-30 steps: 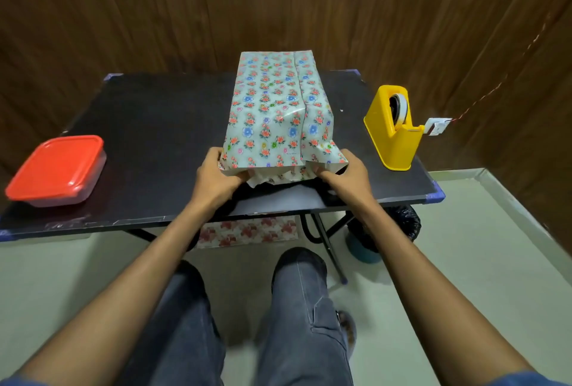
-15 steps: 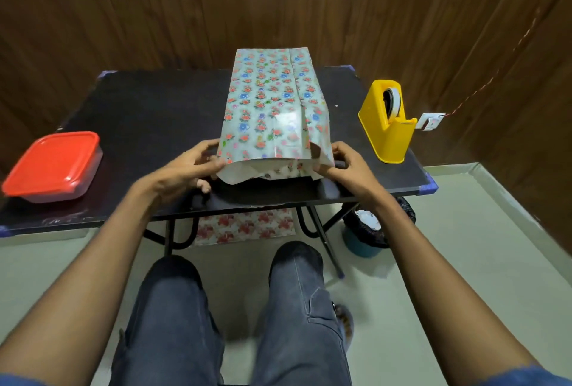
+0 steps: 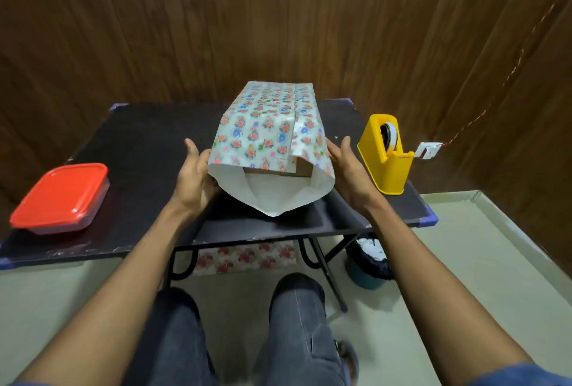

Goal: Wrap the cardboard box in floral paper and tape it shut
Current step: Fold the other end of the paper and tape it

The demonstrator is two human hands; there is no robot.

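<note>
Hands, left (image 3: 193,181) and right (image 3: 348,170), spread flat against floral paper (image 3: 266,128); no legible writing.

A cardboard box (image 3: 298,167) sheathed in floral paper (image 3: 266,125) lies lengthwise on a black folding table (image 3: 139,141). The paper's near end gapes open, white inside, with the brown box edge showing within. The left hand (image 3: 193,178) lies flat against the paper's left side, thumb up; the right hand (image 3: 348,169) lies against the right side, fingers straight. To the right stands a yellow tape dispenser (image 3: 385,156); at the near left edge sits a red-lidded plastic container (image 3: 60,197). Under the table lie a floral paper sheet (image 3: 244,257) and a lined bin (image 3: 370,262).
</note>
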